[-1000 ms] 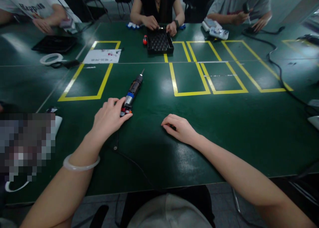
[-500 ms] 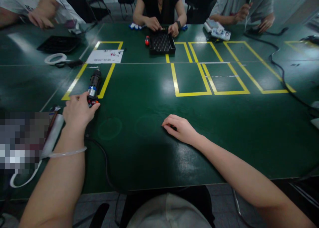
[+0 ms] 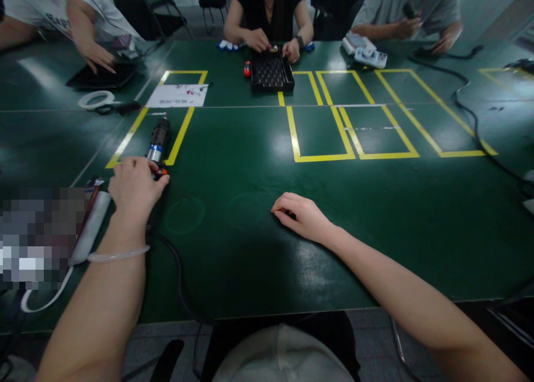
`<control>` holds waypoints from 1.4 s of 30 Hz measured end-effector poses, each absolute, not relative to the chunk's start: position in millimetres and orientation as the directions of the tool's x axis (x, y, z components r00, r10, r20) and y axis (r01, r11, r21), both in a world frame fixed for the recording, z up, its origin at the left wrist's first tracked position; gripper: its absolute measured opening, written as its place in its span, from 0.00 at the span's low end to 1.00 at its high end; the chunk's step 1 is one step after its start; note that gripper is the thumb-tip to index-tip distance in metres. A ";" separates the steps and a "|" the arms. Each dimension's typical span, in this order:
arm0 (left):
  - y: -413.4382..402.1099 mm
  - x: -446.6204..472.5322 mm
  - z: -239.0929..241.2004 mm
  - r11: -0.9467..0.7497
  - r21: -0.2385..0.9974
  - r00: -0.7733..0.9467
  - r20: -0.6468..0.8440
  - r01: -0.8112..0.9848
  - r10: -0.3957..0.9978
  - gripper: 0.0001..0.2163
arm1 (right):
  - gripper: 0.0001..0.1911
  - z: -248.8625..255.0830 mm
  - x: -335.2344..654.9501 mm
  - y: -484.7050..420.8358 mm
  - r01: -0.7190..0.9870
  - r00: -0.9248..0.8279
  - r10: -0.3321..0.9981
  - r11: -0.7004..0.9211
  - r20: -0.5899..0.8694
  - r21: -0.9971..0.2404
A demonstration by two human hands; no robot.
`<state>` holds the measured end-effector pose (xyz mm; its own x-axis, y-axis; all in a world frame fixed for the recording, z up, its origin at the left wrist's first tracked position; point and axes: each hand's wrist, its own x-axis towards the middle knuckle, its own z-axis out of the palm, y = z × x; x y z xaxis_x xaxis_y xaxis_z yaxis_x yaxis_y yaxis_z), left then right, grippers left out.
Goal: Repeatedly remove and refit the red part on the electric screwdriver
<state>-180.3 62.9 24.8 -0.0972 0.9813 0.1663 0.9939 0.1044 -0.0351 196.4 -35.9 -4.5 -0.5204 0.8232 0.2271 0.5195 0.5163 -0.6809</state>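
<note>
My left hand point(image 3: 136, 184) is wrapped over the rear part of a corded power tool point(image 3: 157, 140), which lies on the green table point(image 3: 233, 271). The tool has a black nose and a silver and blue band, and red parts show beside my thumb. Its grip is mostly hidden under my palm. A black cord point(image 3: 180, 271) runs from near my wrist to the table's front edge. My right hand point(image 3: 302, 215) rests on the table with curled fingers and the thumb close to the fingertips; nothing shows in it.
Yellow tape outlines point(image 3: 323, 158) mark the table. A white paper point(image 3: 177, 95), scissors point(image 3: 119, 108) and a tape roll point(image 3: 97, 98) lie left of centre. Across the table, a person's hands touch a black tray point(image 3: 272, 84). A white power strip point(image 3: 89, 229) lies left of my forearm.
My left hand has shifted slightly over the tool. At the far left, another person's hand has come down onto a dark flat object. My right hand stays put.
</note>
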 end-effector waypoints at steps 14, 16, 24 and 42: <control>60.3 -176.7 25.5 0.288 0.004 -0.286 0.137 0.958 0.948 0.28 | 0.06 -4.4 195.7 -35.7 0.507 -0.527 0.817 0.524 0.235 -0.684; 58.8 -174.8 27.4 0.283 0.020 -0.284 0.124 0.959 0.951 0.27 | 0.06 -3.6 195.6 -35.9 0.508 -0.526 0.818 0.521 0.232 -0.685; 57.4 -157.9 26.1 0.038 0.312 -0.127 0.271 0.949 0.954 0.20 | 0.06 -4.3 194.9 -36.1 0.503 -0.527 0.817 0.523 0.236 -0.688; -5.1 -36.9 10.2 0.206 0.946 0.642 -0.320 0.249 0.696 0.17 | 0.06 -8.2 188.3 -34.5 0.300 -0.422 0.906 0.184 0.042 -0.936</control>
